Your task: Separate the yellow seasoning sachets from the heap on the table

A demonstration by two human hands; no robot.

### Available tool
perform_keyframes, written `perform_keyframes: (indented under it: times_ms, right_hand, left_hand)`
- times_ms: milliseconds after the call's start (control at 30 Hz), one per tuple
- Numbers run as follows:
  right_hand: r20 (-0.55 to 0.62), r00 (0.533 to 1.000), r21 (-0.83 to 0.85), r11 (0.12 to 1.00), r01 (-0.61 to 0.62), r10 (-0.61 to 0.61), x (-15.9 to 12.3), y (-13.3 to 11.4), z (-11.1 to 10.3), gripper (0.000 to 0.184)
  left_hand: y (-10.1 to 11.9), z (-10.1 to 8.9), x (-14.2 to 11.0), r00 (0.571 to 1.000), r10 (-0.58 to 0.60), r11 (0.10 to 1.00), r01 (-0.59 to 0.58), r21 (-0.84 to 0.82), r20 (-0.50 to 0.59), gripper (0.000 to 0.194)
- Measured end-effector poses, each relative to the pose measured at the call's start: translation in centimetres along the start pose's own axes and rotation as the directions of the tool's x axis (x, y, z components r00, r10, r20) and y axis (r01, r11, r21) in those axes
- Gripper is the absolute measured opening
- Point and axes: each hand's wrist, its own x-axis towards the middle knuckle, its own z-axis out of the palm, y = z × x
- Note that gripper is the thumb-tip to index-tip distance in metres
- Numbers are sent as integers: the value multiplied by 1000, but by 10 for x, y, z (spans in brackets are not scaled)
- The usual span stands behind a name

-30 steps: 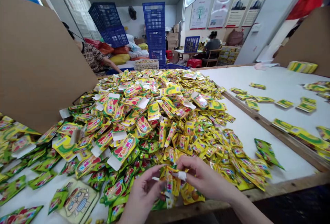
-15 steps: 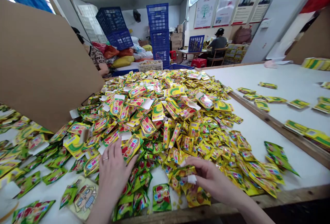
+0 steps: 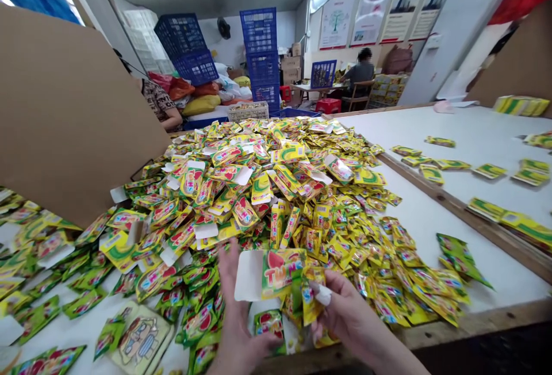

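A big heap of yellow, green and red snack packets (image 3: 276,191) covers the white table (image 3: 435,231) in front of me. My left hand (image 3: 235,317) holds up a flat printed card sleeve (image 3: 269,274) with a white flap, low in the middle of the view. My right hand (image 3: 345,314) is closed on a small bunch of packets (image 3: 308,294) held against the sleeve's right end. Both hands hover just above the table's near edge.
A large brown cardboard sheet (image 3: 73,122) stands at the left. A wooden rail (image 3: 448,202) separates a second white table (image 3: 478,139) with scattered packets. Blue crates (image 3: 261,53) are stacked behind. One person's arm (image 3: 161,107) shows behind the cardboard; another person (image 3: 360,73) sits far back.
My left hand left the heap at the left with a card sleeve and brought it up to my right hand. My right hand lifted its packets to meet it.
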Motion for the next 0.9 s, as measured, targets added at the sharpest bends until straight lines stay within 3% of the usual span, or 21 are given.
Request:
perform_keyframes:
  times_ms: [67, 133, 200, 267, 300, 367, 433, 500, 567, 667, 733, 833, 900]
  right_hand:
    - [19, 998, -35, 998, -57, 58, -5, 4, 0, 27]
    - [-46, 999, -124, 992, -7, 1, -11, -1, -3, 30]
    - [-182, 960, -225, 960, 169, -212, -18, -15, -6, 29]
    - [-229, 845, -386, 842, 377, -484, -24, -32, -3, 21]
    - [-180, 778, -482, 744, 464, -602, -27, -39, 0, 16]
    - [45, 675, -635, 501, 588, -736, -30, -48, 9, 16]
    - [303, 639, -696, 293, 655, -707, -31, -50, 18, 23]
    - [446, 671, -738, 181, 650, -592, -30, -49, 23, 28]
    - [483, 762, -801, 132, 583, -431, -31, -49, 24, 30]
    - [427, 891, -899, 34, 437, -151, -34, -55, 24, 33]
    - [377, 926, -926, -30, 377, 5, -37, -61, 25, 33]
    - [357, 929, -934, 31, 356, 97, -44, -70, 23, 46]
    - [348, 937, -932, 118, 343, 19, -49, -71, 19, 51]
  left_hand:
    - [1, 10, -3, 987, -153, 952, 161, -260, 51, 77]
    - [12, 15, -4, 959, -273, 823, 275, -497, 78, 61]
    - [28, 16, -5, 917, -372, 702, 381, -601, 146, 58]
    - [42, 18, -7, 871, -424, 657, 485, -577, 249, 63]
    - [47, 20, -9, 852, -422, 653, 523, -548, 309, 63]
    - [52, 24, -14, 846, -360, 676, 528, -515, 394, 59]
    - [53, 25, -17, 864, -288, 719, 480, -503, 413, 53]
    - [51, 22, -17, 882, -248, 779, 427, -459, 401, 48]
    - [50, 17, -15, 886, -231, 857, 381, -347, 402, 48]
    - [49, 14, -12, 859, -201, 934, 313, -173, 471, 55]
    - [49, 16, -10, 824, -178, 942, 301, -150, 538, 62]
    - [47, 18, -8, 766, -112, 904, 342, -255, 633, 70]
    - [44, 17, -7, 743, -56, 859, 376, -347, 667, 67]
